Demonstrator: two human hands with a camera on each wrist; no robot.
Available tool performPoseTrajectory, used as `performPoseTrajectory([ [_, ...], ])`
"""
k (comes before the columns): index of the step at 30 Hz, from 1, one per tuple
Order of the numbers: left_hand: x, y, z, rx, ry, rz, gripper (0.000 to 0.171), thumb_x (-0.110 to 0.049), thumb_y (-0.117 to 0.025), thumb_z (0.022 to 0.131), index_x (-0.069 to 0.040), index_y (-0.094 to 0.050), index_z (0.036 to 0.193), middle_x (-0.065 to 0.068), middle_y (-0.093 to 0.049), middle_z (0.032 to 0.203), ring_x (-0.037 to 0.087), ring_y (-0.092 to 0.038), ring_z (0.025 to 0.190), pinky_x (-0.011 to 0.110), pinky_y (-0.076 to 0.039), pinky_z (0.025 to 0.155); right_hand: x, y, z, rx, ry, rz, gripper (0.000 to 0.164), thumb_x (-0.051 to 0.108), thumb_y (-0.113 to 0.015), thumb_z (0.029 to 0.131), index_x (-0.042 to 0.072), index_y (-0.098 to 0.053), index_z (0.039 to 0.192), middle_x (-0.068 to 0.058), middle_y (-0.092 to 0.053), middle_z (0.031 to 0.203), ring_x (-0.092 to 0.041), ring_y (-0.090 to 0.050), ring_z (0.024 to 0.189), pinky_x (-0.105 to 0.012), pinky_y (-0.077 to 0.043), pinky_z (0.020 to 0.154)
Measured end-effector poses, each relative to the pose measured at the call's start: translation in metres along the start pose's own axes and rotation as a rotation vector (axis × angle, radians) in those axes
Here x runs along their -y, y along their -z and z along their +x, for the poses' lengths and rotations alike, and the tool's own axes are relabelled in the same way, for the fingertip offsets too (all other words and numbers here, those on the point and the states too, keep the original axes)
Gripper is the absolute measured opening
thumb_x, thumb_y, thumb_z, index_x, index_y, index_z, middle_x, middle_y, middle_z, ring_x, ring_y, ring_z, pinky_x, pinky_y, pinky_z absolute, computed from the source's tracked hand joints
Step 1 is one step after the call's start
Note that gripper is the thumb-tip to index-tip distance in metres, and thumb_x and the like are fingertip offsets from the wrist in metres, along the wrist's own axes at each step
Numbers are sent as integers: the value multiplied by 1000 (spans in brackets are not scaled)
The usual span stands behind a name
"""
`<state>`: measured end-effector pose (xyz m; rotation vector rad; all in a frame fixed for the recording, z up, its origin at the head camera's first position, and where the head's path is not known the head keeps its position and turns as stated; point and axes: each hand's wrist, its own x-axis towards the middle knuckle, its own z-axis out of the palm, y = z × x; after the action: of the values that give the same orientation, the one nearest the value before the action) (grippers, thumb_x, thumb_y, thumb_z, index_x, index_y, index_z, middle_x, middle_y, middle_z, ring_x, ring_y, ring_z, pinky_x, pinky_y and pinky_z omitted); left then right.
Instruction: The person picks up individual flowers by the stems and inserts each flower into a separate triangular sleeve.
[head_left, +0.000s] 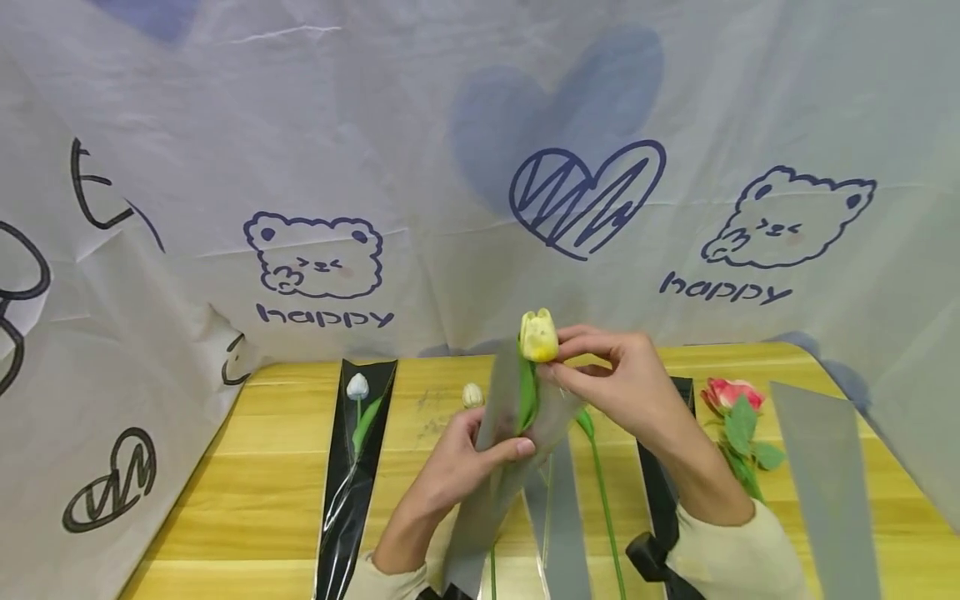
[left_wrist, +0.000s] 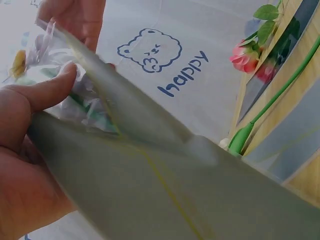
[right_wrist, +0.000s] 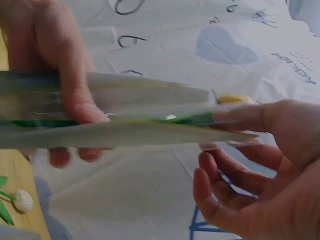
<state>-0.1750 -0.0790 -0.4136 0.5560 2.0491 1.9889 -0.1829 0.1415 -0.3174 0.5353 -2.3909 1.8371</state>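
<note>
A yellow tulip (head_left: 538,337) with green leaves stands in a grey, partly clear flower sleeve (head_left: 474,521), its bloom at the sleeve's open top end. My left hand (head_left: 459,462) grips the sleeve around its middle, thumb across the front. At the top, my right hand (head_left: 626,379) pinches the sleeve's edge beside the bloom with thumb and index finger. The right wrist view shows this right hand (right_wrist: 270,165) at the sleeve's mouth, its other fingers loosely bent. In the left wrist view the sleeve (left_wrist: 165,175) covers much of the scene.
On the wooden table (head_left: 247,492) lie a white tulip in a black sleeve (head_left: 352,500), another pale tulip bloom (head_left: 472,395), a green stem (head_left: 606,500), a pink rose (head_left: 731,395) and a grey sleeve (head_left: 825,483). A printed cloth (head_left: 442,167) hangs behind.
</note>
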Motion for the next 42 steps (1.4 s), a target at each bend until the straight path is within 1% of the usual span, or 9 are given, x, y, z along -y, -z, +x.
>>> performPoseTrajectory([
  [5,-2,-3,-1,-79,-74,-5,31,-12,-83,88,1,-71,114,5,-70,97,17,-64,85,30,-54,73,7,-4,-1,-60,-76,-17,17,12,-78,92,0,-79,104,-9,-70,124,-27,-60,124,-33,-56,90],
  [9,-3,-6,-1,-96,-117,-11,33,-14,-85,86,-2,-72,114,5,-72,99,17,-67,85,31,-56,72,12,-5,-3,-81,-61,-46,15,11,-79,91,0,-79,102,-9,-71,121,-26,-62,120,-32,-57,89],
  [15,-5,-7,-1,-100,-121,-12,35,-16,-84,88,-4,-71,118,7,-72,101,18,-68,86,31,-56,74,20,-3,-1,55,6,-165,10,8,-78,91,1,-80,98,-12,-70,125,-33,-61,123,-51,-54,95],
  [18,-6,-7,-2,-123,-113,-8,33,-15,-83,89,-2,-71,116,7,-71,100,18,-66,86,31,-55,73,29,3,-2,99,20,-187,14,12,-75,95,2,-80,105,-12,-69,128,-32,-62,123,-52,-53,97],
  [24,-8,-3,-3,-196,-71,-19,31,-15,-84,86,-1,-71,110,3,-68,98,17,-60,88,30,-51,78,31,13,-12,17,66,-64,23,19,-69,100,8,-74,120,-4,-71,122,-21,-68,111,-37,-58,88],
  [27,-11,-1,-4,-195,-79,-40,34,-16,-85,86,-2,-70,113,5,-69,101,18,-62,92,32,-51,81,19,12,-20,43,58,24,29,18,-69,101,7,-69,128,-5,-70,124,-20,-69,109,-34,-59,85],
  [31,-13,2,-5,-184,-113,-57,36,-16,-85,86,-2,-69,116,6,-69,103,21,-63,94,34,-52,82,-2,2,-29,74,49,177,32,7,-66,101,-4,-62,131,-9,-68,123,-22,-69,106,-36,-59,85],
  [38,-18,10,-9,-154,-128,-51,39,-20,-82,90,3,-67,118,5,-70,103,19,-65,92,32,-54,82,-14,-24,-33,-120,122,219,11,-4,-72,94,-8,-71,104,-6,-72,94,-21,-70,83,-34,-60,77],
  [42,-24,19,-14,-181,-172,-86,40,-19,-69,100,9,-60,127,1,-70,101,12,-64,89,27,-54,79,-12,-30,-33,-268,114,261,8,-6,-72,92,-10,-70,99,-6,-71,88,-20,-69,76,-32,-60,74],
])
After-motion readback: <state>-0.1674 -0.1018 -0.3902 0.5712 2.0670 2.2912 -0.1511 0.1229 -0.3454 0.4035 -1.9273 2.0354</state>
